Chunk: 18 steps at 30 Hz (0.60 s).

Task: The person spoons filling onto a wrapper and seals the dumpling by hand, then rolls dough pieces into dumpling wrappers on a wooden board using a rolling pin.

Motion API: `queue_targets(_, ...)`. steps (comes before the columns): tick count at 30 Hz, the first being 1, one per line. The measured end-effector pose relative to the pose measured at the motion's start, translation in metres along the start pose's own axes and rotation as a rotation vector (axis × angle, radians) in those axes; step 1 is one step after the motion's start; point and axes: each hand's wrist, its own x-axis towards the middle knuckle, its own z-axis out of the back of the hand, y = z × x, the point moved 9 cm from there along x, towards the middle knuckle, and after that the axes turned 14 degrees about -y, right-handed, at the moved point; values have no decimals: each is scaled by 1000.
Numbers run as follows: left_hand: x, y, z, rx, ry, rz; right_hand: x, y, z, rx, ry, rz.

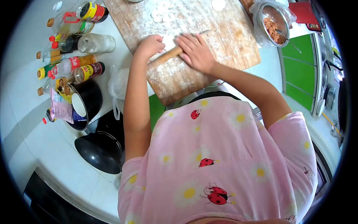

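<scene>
1. Currently, the left grip (149,47) is pinching the edge of a thin, white dough sheet (169,42), lying between both grips.
2. The right grip (197,53) is resting flat, fingers extended, on a long, pale-brown wooden rolling pin (168,56), which is slanting toward the left grip's near side.
3. Beyond both grips, small white dough pieces (166,18) are lying on a floured brown wooden board (238,48).

green cabinet (299,69); pale tiles (18,84) left, probably wall

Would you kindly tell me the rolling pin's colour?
The rolling pin is light brown, as the head view shows.
</scene>
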Motion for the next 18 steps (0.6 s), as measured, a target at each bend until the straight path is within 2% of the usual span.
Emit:
queue_targets(2, 4, -6, 7, 110, -94, -48, 43, -6, -10, -61, -26, -18)
queue_targets(4, 9, -14, 13, 226, -180, -100, 48, -4, -10, -79, -52, -50)
queue_targets(8, 18, 26, 12, -12, -175, -31, -13, 6, -1, 40, -13, -13)
queue_targets(9, 4, 20, 12, -59, -100, 20, -16, 6, -1, 44, 13, -4)
queue_targets(12, 4, 25, -1, -28, 33, -7, -9, 4, -9, 40, 73, -24)
queue_targets(13, 11, 19, 6, 134, -68, -85, 19, 0, -18, 20, 77, -49)
queue_targets(16, 12, 3, 18, 202, -199, -160, 46, -1, -25, -56, 47, -37)
queue_targets(18, 1, 7, 19, 70, -224, -47, 29, 1, -19, -6, 39, -13)
